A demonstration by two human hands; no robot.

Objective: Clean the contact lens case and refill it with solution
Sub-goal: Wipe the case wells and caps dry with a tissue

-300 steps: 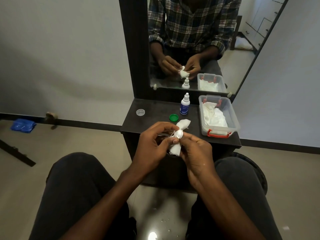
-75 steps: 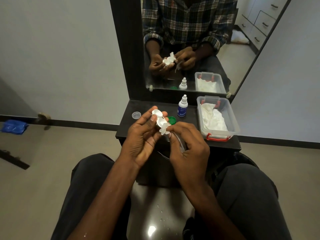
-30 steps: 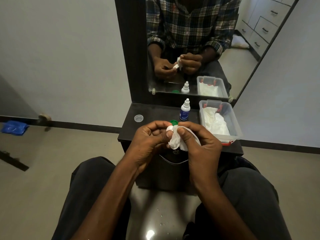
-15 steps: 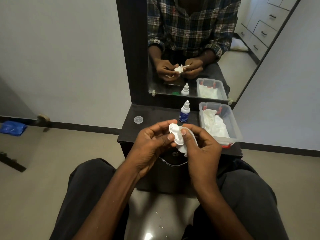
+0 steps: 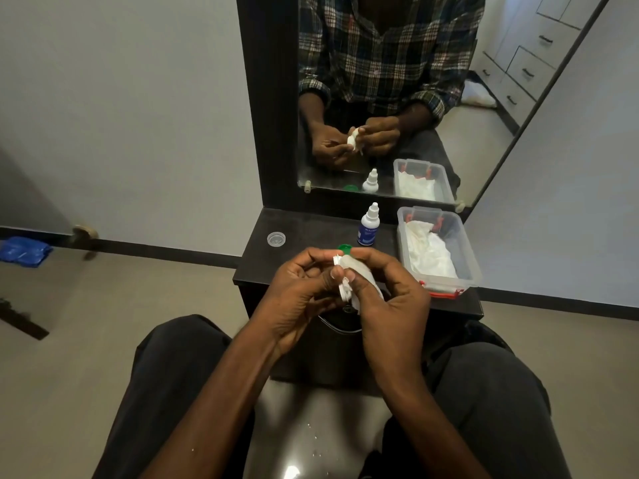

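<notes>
Hands (image 5: 349, 292) around case (image 5: 344, 291), tissue (image 5: 359, 271)

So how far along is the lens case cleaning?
Roughly midway. Done: the caps are off, the green cap and the clear cap lying on the dark table. In hand: the left hand holds the white lens case while the right hand wipes it with a tissue. Left: refilling from the solution bottle, which stands untouched, and recapping.

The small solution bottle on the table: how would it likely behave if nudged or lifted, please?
The solution bottle is narrow and upright on the table, so a sideways push would probably tip it. It looks like small plastic, so likely light. Its round body might roll once down.
</notes>
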